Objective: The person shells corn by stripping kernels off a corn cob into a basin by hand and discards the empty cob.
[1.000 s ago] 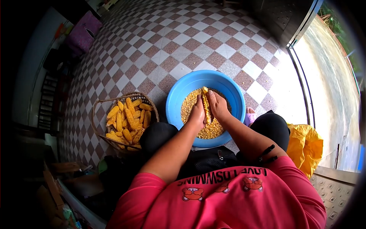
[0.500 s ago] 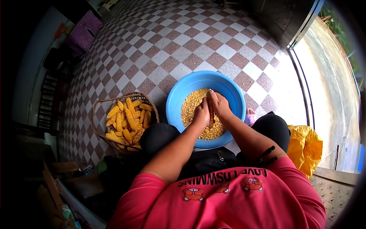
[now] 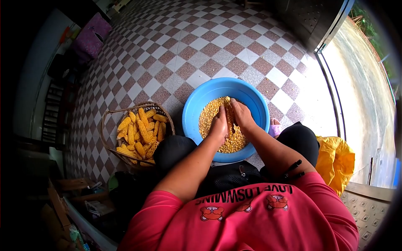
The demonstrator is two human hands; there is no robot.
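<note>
Between my two hands is a corn cob (image 3: 229,119), partly stripped of kernels, held lengthwise over a blue basin (image 3: 192,94). My left hand (image 3: 218,126) is closed around its left side, thumb pointing up along the cob. On the other side my right hand (image 3: 242,114) grips it, with the thumb near its upper end. Loose yellow kernels (image 3: 209,112) cover the bottom of the basin beneath both hands. Some of the cob is hidden by the fingers.
Left of the basin stands a woven basket (image 3: 109,140) with a handle, filled with whole corn ears (image 3: 142,129). A yellow sack (image 3: 335,161) lies by my right knee. A doorway opens at the right. Stray kernels dot the checkered floor (image 3: 176,62).
The cob has turned between my hands, and more of its yellow kernelled side now shows. My hands have moved slightly apart around it; the basket and basin stay put.
</note>
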